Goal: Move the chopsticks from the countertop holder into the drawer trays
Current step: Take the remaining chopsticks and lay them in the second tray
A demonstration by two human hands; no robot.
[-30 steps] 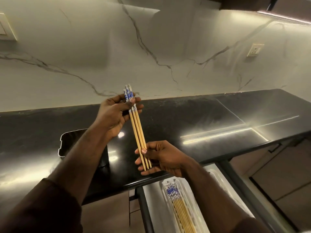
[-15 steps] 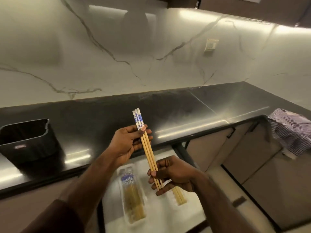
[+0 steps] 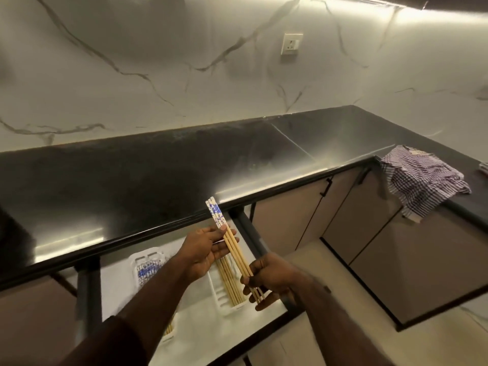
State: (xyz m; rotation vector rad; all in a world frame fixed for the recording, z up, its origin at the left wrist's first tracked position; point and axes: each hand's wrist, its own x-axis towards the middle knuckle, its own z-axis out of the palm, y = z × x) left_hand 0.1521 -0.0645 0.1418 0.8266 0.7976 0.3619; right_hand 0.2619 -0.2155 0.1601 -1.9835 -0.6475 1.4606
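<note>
I hold a small bundle of wooden chopsticks (image 3: 232,244) with blue-and-white patterned tops over the open drawer (image 3: 116,299). My left hand (image 3: 203,249) grips the bundle near its patterned end. My right hand (image 3: 272,278) pinches its thin lower end. Below lie two white trays: the left tray (image 3: 148,260) shows chopsticks with blue tops, and the right tray (image 3: 224,299) holds several wooden sticks. The countertop holder is out of view.
The black countertop (image 3: 158,175) runs across the view, with a marble backsplash and a wall socket (image 3: 291,44) behind it. A checked cloth (image 3: 422,178) hangs over the counter corner at right. Closed cabinet doors (image 3: 364,228) stand below the counter.
My view has swung right and down; the black holder has left the frame. Both hands have carried the bundle from above the counter edge down over the drawer trays.
</note>
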